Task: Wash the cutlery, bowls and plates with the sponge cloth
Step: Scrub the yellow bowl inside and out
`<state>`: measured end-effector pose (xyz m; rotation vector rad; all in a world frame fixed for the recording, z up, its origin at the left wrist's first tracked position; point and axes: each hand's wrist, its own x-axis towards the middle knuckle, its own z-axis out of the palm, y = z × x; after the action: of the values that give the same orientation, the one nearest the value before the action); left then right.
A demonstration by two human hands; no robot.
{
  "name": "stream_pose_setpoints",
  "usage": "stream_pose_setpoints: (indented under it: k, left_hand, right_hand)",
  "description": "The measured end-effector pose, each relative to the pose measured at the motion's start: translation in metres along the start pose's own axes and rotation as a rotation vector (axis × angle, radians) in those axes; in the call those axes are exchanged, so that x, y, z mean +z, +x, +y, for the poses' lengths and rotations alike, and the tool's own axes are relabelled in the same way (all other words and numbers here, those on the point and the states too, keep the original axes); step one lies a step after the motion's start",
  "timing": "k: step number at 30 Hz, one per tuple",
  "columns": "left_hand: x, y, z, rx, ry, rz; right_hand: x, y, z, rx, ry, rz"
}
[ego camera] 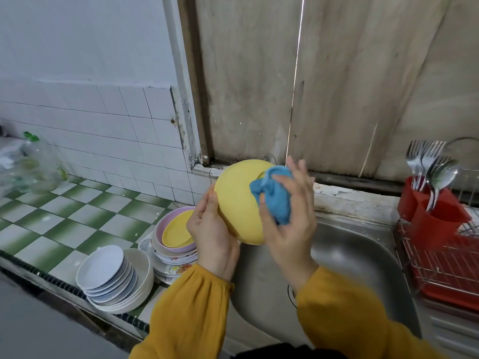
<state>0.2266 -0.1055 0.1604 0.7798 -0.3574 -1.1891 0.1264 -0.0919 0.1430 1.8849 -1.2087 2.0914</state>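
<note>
The yellow bowl hangs over the far left corner of the sink, with its outer wall turned to the person. The left hand grasps it from the left, thumb on the wall. The sponge cloth lies on the bowl's right part near the rim, clasped by the right hand. Most of the wall lies left of these fingers, so I judge the next stroke goes leftward.
</note>
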Motion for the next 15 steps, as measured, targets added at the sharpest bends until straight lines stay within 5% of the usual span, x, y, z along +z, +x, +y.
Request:
stream_pose_setpoints:
  k: [4, 8, 11, 15]
  left_hand:
    - [-0.008, 0.012, 0.0, -0.171, -0.132, 0.005]
    - [-0.012, 0.007, 0.001, -0.369, -0.155, 0.033]
    - [-0.01, 0.004, 0.001, -0.338, -0.171, -0.02]
    - [-0.018, 0.005, 0.003, -0.214, -0.131, -0.136]
  right_hand:
    - [-0.002, -0.023, 0.009, -0.257, -0.081, -0.133]
    - [-0.001, -0.043, 0.016, -0.224, -0.019, -0.106]
    - [0.002, -0.047, 0.004, 0.076, 0.239, 0.071]
    - [-0.002, -0.012, -0.012, 0.746, 0.556, 0.373]
